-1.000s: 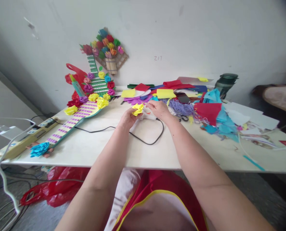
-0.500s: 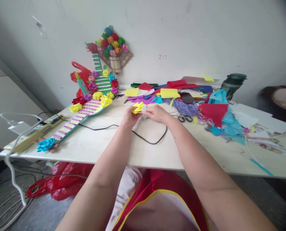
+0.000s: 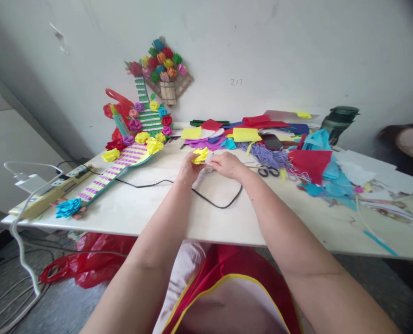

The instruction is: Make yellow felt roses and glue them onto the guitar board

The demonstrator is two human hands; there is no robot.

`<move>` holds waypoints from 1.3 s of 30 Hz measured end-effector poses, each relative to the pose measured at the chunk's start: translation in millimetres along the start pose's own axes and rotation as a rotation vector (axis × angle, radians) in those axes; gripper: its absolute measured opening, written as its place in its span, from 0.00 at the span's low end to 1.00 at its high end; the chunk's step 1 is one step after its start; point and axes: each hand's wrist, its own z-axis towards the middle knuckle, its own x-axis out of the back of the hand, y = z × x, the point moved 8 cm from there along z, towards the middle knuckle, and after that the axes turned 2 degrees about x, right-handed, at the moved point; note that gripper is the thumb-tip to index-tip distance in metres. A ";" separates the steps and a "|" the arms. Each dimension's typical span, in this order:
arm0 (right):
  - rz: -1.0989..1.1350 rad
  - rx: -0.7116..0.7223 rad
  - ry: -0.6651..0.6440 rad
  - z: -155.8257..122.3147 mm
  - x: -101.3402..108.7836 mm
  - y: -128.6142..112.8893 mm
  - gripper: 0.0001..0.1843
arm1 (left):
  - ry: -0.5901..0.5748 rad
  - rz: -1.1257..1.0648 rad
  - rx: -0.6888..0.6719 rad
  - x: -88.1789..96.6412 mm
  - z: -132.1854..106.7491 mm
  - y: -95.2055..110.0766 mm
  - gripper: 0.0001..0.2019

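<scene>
My left hand (image 3: 187, 170) is closed round a yellow paper flower (image 3: 200, 155), holding it just above the white table (image 3: 157, 211). My right hand (image 3: 226, 164) sits close beside it with fingers curled on a whitish object (image 3: 203, 172), which looks like a glue gun, its tip at the flower. A black cord (image 3: 213, 202) loops from under my hands across the table.
A guitar-shaped craft (image 3: 121, 167) with paper flowers lies at the left, next to a power strip (image 3: 49, 192). Coloured paper scraps (image 3: 310, 162), purple yarn (image 3: 267, 157) and scissors (image 3: 268, 172) crowd the back right. A flower basket craft (image 3: 166, 74) leans on the wall. A dark bottle (image 3: 339, 119) stands far right.
My right hand drew left onto the whitish object and closed in on the flower. The view shifted a little; my left hand kept hold of the flower.
</scene>
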 end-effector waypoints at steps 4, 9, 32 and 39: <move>-0.026 -0.002 -0.007 0.6 -1.1 1.3 0.17 | -0.010 0.032 -0.015 -0.1 0.9 1.1 0.12; -0.058 0.001 -0.017 1.2 -2.9 1.7 0.18 | -0.019 0.068 -0.040 1.8 3.5 1.5 0.14; -0.055 -0.014 -0.057 0.4 -8.1 -5.3 0.19 | 0.088 0.173 -0.097 6.0 1.8 4.6 0.14; -0.071 0.040 -0.060 3.1 -11.5 -6.5 0.16 | 0.090 0.166 -0.120 8.0 4.6 4.6 0.15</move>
